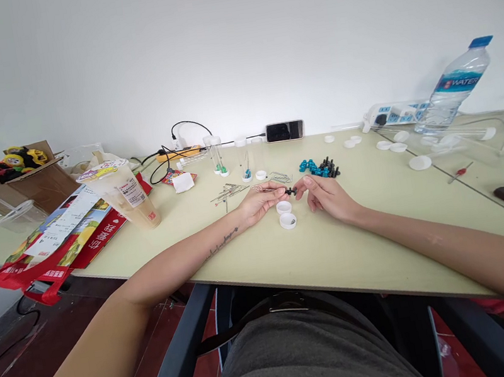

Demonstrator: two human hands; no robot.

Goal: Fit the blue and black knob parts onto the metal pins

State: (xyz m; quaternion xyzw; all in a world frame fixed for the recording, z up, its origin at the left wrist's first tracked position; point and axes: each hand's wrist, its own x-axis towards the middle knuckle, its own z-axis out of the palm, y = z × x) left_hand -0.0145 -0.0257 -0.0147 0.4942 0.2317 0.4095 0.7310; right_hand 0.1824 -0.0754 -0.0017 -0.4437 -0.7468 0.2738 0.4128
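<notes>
My left hand (261, 203) is closed, pinching a small black plastic piece (289, 191) between thumb and fingertips. A thin metal pin (268, 188) also shows at its fingers. Close to the right end of the black piece are the loosely curled fingers of my right hand (328, 197); whether they touch it is hard to tell. Just below the hands sit two white round caps, one (284, 207) behind the other (288, 222); the nearer holds something tiny. Past the right hand lies a pile of teal pieces (308, 167) and black pieces (332, 168).
Loose metal pins (228, 192) and bent wires (281, 177) lie behind my left hand. Clear tubes (215, 153) stand near a phone (285, 131). A drink cup (132, 198) and red bag (92, 239) are left; a water bottle (453, 86) and white caps (420, 162) right.
</notes>
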